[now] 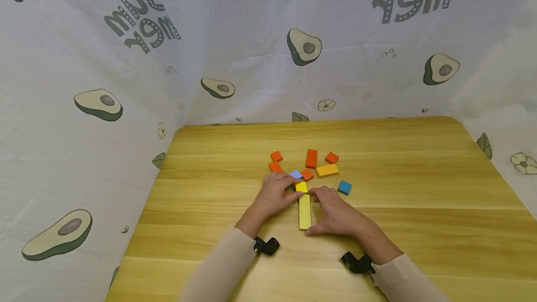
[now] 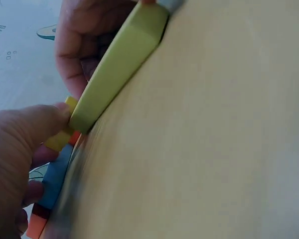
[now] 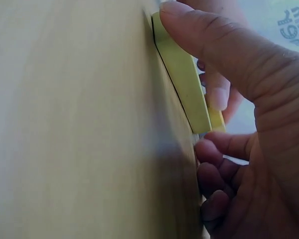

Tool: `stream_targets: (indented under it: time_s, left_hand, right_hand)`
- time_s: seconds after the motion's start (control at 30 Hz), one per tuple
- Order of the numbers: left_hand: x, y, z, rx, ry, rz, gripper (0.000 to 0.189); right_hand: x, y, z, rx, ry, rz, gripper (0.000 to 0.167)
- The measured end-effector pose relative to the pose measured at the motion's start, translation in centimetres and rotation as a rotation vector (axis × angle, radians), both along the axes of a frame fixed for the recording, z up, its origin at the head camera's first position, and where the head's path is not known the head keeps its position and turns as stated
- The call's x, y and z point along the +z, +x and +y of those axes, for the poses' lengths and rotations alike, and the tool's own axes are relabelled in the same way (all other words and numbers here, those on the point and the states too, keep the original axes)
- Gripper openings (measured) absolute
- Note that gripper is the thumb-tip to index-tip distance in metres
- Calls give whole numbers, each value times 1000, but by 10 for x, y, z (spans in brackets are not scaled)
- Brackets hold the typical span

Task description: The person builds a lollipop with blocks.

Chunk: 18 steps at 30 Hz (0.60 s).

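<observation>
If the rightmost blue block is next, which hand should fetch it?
Probably the right hand: it lies nearer the rightmost blue block, though it would first have to release the long pale yellow block. The left hand is farther off, pinching the small yellow block.

The long block (image 1: pixel 305 213) is a plain, pale yellow-green rectangular bar, resting on the bench (image 1: pixel 251 274) with its length running away from the person. The right hand (image 1: pixel 337 216) spans it lengthwise, thumb at the near end and index fingertip by the far end. Just beyond that far end is the small yellow block (image 1: pixel 301 187), brighter in colour and squarish from above, pinched between the thumb and index finger of the left hand (image 1: pixel 274 195). The two blocks sit nearly in line; whether they touch is hard to tell behind the fingertips.
</observation>
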<state>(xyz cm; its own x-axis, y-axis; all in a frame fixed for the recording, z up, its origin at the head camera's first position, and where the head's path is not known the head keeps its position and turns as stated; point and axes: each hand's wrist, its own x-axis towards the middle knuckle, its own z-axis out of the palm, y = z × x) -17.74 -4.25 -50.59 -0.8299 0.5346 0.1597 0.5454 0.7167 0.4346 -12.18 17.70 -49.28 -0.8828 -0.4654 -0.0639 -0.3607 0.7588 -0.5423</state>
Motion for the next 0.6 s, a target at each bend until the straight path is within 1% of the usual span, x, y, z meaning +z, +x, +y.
stream_targets:
  time_s: [0.1,0.2,0.33,0.43,0.6]
  left_hand:
    - [-6,2,3,-1,1,23,38]
    - [-9,4,4,-16,1,43,34]
    - [-11,6,3,-36,4,27,31]
    - [-11,8,0,-45,21,5,33]
    - [-12,10,-2,-54,53,-11,37]
  right_hand:
    - [0,1,0,-4,7,11,99]
    - [0,2,1,-2,17,23,93]
    - [1,3,1,-7,26,14,90]
    - [2,3,0,-12,26,4,93]
    - [3,3,0,-12,27,9,98]
